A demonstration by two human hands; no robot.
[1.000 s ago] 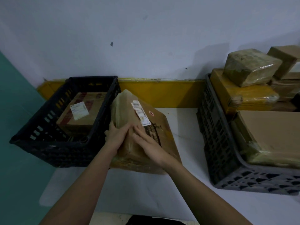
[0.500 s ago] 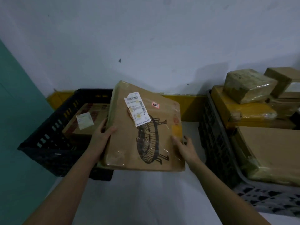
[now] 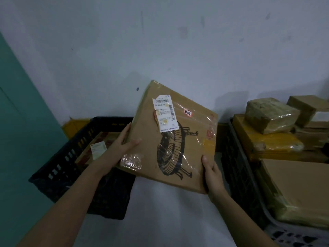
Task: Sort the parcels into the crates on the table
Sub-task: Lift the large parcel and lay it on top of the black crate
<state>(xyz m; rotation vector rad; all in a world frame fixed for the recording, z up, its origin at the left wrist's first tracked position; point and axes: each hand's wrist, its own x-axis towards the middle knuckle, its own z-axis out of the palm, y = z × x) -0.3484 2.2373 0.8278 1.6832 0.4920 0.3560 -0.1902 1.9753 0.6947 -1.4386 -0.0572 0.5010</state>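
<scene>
Gripping flat cardboard parcel (image 3: 170,138) by opposite edges: left hand (image 3: 122,141) at left edge, right hand (image 3: 211,173) at near-right corner, tilted above bench (image 3: 160,220) between black crate (image 3: 58,168) and grey crate (image 3: 242,175). Looks stiff, light, tape-slick; edges best.

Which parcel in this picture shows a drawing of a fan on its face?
The flat brown parcel held up by both hands, left hand and right hand; the parcels lying in the crates show none.
</scene>
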